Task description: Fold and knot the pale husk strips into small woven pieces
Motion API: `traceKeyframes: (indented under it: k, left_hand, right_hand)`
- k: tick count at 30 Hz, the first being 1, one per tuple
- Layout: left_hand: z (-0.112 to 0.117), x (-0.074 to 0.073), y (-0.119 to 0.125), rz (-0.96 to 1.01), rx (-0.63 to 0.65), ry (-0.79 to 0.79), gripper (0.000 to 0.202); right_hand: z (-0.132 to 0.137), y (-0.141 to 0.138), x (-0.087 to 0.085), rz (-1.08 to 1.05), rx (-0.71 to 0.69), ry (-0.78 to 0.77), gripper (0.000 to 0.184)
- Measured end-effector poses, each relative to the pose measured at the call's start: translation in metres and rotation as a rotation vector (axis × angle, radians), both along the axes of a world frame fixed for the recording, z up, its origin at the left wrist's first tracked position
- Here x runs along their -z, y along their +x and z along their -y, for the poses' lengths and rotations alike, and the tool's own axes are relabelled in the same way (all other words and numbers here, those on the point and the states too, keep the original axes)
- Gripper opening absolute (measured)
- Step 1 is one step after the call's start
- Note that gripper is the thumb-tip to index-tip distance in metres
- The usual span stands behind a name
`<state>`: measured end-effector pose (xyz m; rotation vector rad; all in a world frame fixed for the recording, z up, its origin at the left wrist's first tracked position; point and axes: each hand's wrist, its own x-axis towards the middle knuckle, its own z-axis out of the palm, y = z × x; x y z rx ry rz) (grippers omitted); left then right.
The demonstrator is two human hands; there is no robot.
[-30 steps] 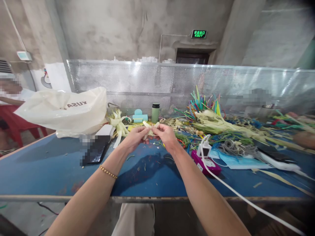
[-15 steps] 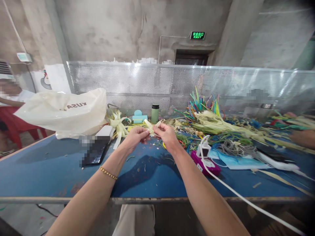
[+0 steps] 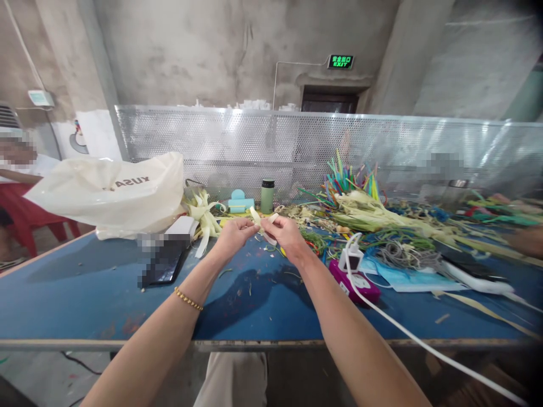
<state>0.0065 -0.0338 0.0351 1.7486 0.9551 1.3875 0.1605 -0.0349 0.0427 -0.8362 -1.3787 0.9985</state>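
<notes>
Hands, left [image 3: 235,236] and right [image 3: 285,234], pinch a pale leaf strip [image 3: 262,223] mid-fold; next fold likely needs steady tension.

white plastic bag [image 3: 114,192], green flask [image 3: 267,196], pink power strip [image 3: 355,284], phone [image 3: 163,260]

- pale yellow leaf strip [image 3: 262,221]: narrow, folded, its loose ends sticking up and outward (held above the blue tabletop), pinched between both hands' fingertips.

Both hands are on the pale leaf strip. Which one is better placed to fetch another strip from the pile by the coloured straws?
Probably the right hand: the leaf pile lies on its side, across from the left hand.
</notes>
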Motion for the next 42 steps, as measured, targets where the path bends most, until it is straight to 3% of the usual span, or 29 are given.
traceKeyframes:
  k: [6, 12, 17, 22, 28, 32, 42]
  left_hand:
    - [0.001, 0.000, 0.000, -0.087, -0.003, 0.012, 0.036]
    - [0.006, -0.003, 0.001, -0.038, 0.004, 0.029, 0.035]
    - [0.002, -0.001, 0.001, 0.029, 0.063, 0.017, 0.019]
    - [0.000, 0.001, 0.001, -0.118, 0.126, 0.076, 0.022]
    - [0.008, -0.001, 0.002, -0.083, 0.121, -0.016, 0.028]
    - [0.010, -0.003, 0.001, -0.078, 0.100, -0.071, 0.028]
    - [0.011, -0.004, 0.000, -0.127, 0.172, -0.064, 0.026]
  right_hand:
    - [0.002, 0.001, -0.002, 0.098, 0.080, 0.017, 0.038]
    - [0.004, 0.002, -0.006, 0.122, 0.100, 0.072, 0.028]
    - [0.006, 0.002, -0.005, 0.120, 0.048, 0.096, 0.029]
    - [0.003, 0.001, -0.001, 0.124, 0.047, 0.093, 0.026]
    - [-0.003, 0.002, 0.002, 0.173, 0.098, 0.179, 0.020]
    - [-0.002, 0.003, -0.001, 0.166, 0.075, 0.148, 0.021]
    - [-0.003, 0.004, 0.000, 0.162, 0.106, 0.161, 0.025]
